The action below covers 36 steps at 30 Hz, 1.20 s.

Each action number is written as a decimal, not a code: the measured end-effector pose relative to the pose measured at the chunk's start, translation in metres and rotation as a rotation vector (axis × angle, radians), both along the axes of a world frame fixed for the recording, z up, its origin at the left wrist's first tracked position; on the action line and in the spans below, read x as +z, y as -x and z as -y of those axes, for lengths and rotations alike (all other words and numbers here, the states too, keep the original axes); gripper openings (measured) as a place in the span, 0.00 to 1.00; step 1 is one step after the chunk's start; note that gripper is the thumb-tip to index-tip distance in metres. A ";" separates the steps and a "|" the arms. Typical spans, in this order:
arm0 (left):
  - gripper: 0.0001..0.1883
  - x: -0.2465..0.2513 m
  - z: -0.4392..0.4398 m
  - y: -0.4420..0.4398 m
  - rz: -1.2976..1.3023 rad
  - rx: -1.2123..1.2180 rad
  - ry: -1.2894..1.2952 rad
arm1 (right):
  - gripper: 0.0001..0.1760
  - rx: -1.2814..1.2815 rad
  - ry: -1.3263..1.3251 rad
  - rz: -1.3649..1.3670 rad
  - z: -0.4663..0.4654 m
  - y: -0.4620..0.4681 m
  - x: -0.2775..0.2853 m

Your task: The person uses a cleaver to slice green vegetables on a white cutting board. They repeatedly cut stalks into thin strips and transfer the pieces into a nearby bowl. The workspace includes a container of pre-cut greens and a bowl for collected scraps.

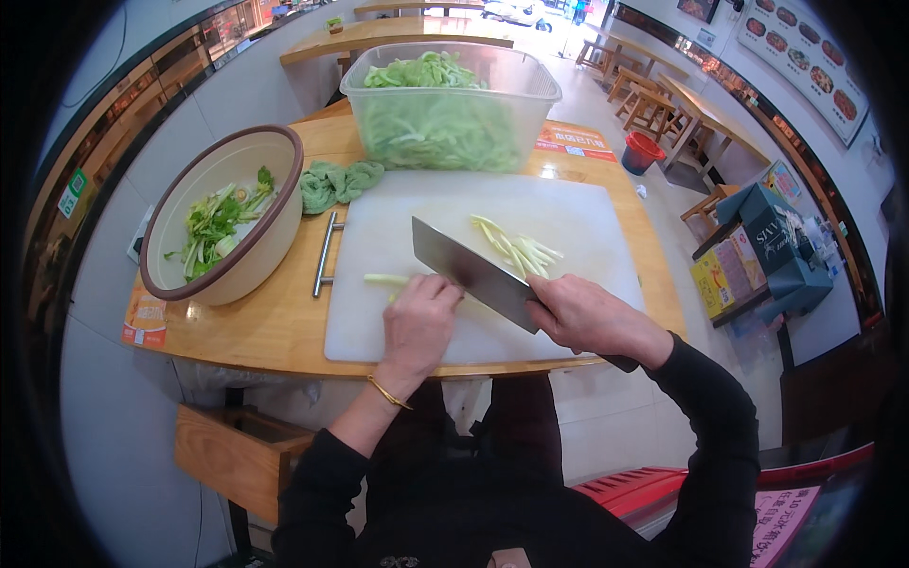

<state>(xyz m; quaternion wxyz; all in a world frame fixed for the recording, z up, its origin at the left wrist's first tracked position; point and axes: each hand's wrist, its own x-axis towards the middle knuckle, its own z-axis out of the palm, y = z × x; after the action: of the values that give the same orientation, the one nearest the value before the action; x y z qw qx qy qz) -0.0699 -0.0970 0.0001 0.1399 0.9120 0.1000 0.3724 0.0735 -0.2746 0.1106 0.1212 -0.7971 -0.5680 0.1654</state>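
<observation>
My right hand (584,312) is wrapped around the handle of a cleaver (476,273), its broad blade slanting up to the left over a white cutting board (575,206). Beside the blade, the bent fingers of my left hand (424,316) press a pale green celery stalk (383,280) against the board. Part of that stalk is hidden under the fingers. Beyond the cleaver lies a small pile of cut celery strips (522,248). The board has a metal handle (325,254) on its left side.
A clear plastic bin (454,106) of sliced green vegetable stands behind the board. A beige basin (273,220) with leafy trimmings (220,227) sits at left, next to a green cloth (337,184). The wooden table (234,334) has an open drawer (227,454) below its left front.
</observation>
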 end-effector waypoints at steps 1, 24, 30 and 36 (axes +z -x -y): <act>0.07 0.001 -0.004 0.002 0.005 0.008 -0.005 | 0.10 0.003 -0.020 -0.001 0.001 -0.001 -0.004; 0.06 0.001 -0.008 0.008 -0.023 -0.011 -0.040 | 0.09 0.041 -0.018 0.071 -0.003 -0.001 -0.007; 0.06 -0.001 0.000 0.005 0.015 -0.045 -0.021 | 0.11 -0.064 -0.038 -0.129 -0.025 0.000 -0.012; 0.05 -0.003 0.013 0.005 0.032 -0.053 0.020 | 0.11 -0.101 0.059 -0.168 -0.015 -0.005 0.013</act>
<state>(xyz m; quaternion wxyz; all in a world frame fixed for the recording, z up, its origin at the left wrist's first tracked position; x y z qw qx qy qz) -0.0746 -0.1099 -0.0031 0.1603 0.9068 0.0771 0.3822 0.0783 -0.2595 0.1234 0.1529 -0.8114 -0.5096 0.2418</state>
